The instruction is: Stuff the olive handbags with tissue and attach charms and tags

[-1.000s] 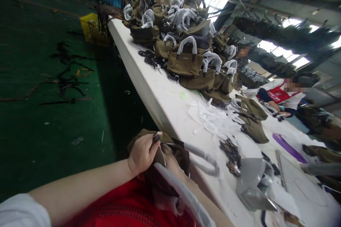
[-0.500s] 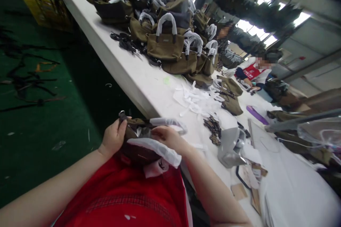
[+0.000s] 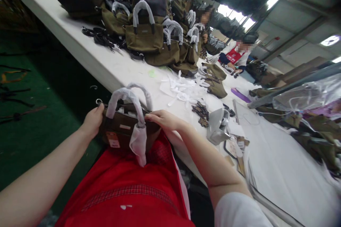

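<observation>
A dark olive handbag is held upright against my red apron, off the table. Its two handles stand up, wrapped in white protective film, and a loose white wrapped piece hangs down its front. A paper tag dangles at the front left, below a small metal plate. My left hand is closed on the bag's left top corner, beside a metal ring. My right hand grips the right top edge with thumb and fingers. What lies inside the bag is mostly hidden.
Olive handbags with wrapped handles pile up on the long white table. Black straps, white strips, a chain heap and a silver-grey pouch lie nearer. A person in a red apron works across the table.
The handbag has turned upright, its front now towards me and its handles raised. My right hand has come from the opening to its right edge. The view has shifted right.
</observation>
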The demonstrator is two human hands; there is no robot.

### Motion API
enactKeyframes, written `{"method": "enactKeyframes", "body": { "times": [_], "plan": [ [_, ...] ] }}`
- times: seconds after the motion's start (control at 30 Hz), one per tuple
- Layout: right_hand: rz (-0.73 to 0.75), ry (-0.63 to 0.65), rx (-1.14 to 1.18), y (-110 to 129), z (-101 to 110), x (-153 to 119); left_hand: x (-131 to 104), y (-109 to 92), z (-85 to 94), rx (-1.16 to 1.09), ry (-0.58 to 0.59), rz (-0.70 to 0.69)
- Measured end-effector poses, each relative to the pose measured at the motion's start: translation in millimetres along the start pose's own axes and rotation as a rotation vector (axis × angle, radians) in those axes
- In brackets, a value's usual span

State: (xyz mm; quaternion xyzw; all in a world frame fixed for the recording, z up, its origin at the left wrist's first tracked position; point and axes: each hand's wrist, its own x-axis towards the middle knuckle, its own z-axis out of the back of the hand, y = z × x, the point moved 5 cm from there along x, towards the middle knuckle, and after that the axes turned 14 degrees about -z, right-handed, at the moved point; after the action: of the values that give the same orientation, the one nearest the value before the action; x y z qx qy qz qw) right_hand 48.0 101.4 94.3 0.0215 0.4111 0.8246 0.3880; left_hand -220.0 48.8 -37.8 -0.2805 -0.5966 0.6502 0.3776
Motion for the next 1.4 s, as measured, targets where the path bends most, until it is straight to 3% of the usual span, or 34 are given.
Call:
{"method": "enactKeyframes", "body": {
  "times": [0.1,0.23,0.43,0.67,0.8,0.9,0.97,1.03,1.17,1.23,1.3,1.4],
  "plan": [
    [0.146,-0.149,-0.259,17.2,-1.8,-14.5,-0.8,10.3,11.4,-0.13,-0.034,0.122],
    [0.177,-0.364,-0.479,26.5,-10.8,-20.8,-6.2,12.9,19.4,-0.218,-0.094,0.196],
    [0.219,-0.307,-0.66,25.4,-24.9,-20.6,-13.0,17.0,26.0,-0.272,-0.113,0.195],
    [0.058,-0.295,-0.695,8.0,-44.1,-12.3,-17.7,12.3,21.9,-0.251,-0.071,0.1],
    [0.1,-0.31,-0.498,9.5,-35.8,-35.8,-26.3,-2.0,24.9,-0.241,-0.022,0.088],
    [0.144,-0.442,-0.239,-0.4,-17.9,-64.8,-26.6,-11.7,37.1,-0.211,-0.005,0.104],
    [0.017,-0.59,-0.111,-23.0,-7.2,-77.6,-20.1,-18.8,44.1,-0.17,0.026,0.122],
    [-0.173,-0.639,0.003,-52.8,-6.6,-80.0,-8.5,-29.6,47.4,-0.114,0.042,0.113],
    [-0.328,-0.469,0.469,-97.2,-28.6,-59.2,15.4,-74.0,51.1,0.071,-0.225,-0.104],
    [-0.348,-0.484,0.669,-105.8,-37.1,-48.2,19.0,-103.3,42.9,0.126,-0.285,-0.241],
    [-0.361,-0.519,0.742,-105.4,-44.1,-40.4,18.1,-128.1,20.3,0.177,-0.062,-0.292],
    [-0.371,-0.461,0.837,-93.6,-58.1,-34.6,-5.7,-147.7,-28.9,0.212,0.638,-0.167]
  ]
}}
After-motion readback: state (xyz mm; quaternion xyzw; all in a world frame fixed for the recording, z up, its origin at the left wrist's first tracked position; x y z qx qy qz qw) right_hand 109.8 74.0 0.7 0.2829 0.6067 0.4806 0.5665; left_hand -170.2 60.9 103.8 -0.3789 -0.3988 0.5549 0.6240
